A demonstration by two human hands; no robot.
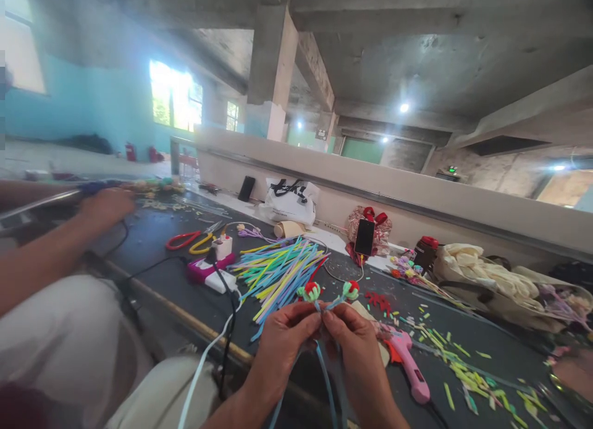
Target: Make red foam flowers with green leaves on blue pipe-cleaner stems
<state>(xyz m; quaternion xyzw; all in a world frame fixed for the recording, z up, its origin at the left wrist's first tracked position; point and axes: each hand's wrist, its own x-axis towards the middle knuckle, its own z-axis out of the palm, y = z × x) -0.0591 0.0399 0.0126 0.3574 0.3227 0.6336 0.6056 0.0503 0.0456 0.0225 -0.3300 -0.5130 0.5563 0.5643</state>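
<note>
My left hand (286, 341) and my right hand (356, 345) meet at the table's front, thumbs and fingers pinched close together. Two small red and green fuzzy flowers poke up above my fingertips, the left flower (309, 291) over my left hand and the right flower (351, 290) over my right. Each one has a light blue stem gripped in the fingers. Thin blue strands (325, 376) hang down below my hands. Just beyond lies a heap of coloured pipe cleaners (282, 265). A pink glue gun (410, 361) rests beside my right hand.
Cut yellow-green pieces (467, 376) litter the right side. A power strip (213, 274), scissors (204, 240), a propped phone (364, 236), a white bag (293, 200) and a cloth bag (486, 280) stand around. At left, another person's hand (106, 206) reaches over the table.
</note>
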